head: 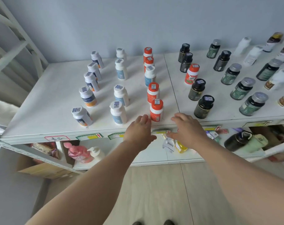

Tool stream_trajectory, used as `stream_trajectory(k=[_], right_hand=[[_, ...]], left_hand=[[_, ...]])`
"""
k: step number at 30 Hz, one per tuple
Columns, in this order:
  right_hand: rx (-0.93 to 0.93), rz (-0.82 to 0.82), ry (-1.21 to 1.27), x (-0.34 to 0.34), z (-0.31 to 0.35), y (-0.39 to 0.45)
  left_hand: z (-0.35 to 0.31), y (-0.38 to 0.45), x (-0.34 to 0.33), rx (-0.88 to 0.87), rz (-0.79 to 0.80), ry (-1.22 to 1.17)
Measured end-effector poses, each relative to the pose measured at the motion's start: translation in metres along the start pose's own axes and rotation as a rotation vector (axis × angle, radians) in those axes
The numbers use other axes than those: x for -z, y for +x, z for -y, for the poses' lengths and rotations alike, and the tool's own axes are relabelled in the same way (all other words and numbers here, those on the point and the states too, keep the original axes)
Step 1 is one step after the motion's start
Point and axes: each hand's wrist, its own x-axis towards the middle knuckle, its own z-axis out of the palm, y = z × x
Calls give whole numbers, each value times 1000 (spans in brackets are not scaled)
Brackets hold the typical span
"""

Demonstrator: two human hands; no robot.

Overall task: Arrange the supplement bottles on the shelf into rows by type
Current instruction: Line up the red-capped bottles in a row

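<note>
Supplement bottles stand in rows running front to back on the white shelf (48, 95). At the left is a row of white bottles with navy-orange labels (82, 116). Beside it is a row with light blue labels (118, 112). The orange-capped row (156, 110) holds one white blue-label bottle (150, 76). One orange-capped bottle (191, 73) stands among the dark black-capped bottles (203, 106). Green bottles with grey caps (253, 103) follow at the right. My left hand (139, 132) and my right hand (187, 129) hover at the shelf's front edge, either side of the nearest orange bottle, fingers relaxed, holding nothing.
White and brown-label bottles (251, 54) crowd the far right. Paper labels (89, 136) are stuck along the shelf's front edge. On the lower shelf stand a pink pump bottle (79, 153), a yellow bottle (181, 147) and a dark jar (235, 142). A wall is behind the shelf.
</note>
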Motion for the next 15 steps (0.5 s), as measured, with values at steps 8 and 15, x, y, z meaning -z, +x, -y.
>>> stream_trajectory(k=[8,15], right_hand=[[16,-255,-47,-26,-5,5],[9,-314,-57,-32,-6,6]], left_hand=[[8,4,-11,10,-118,0],[9,6,-13,20,-138,-25]])
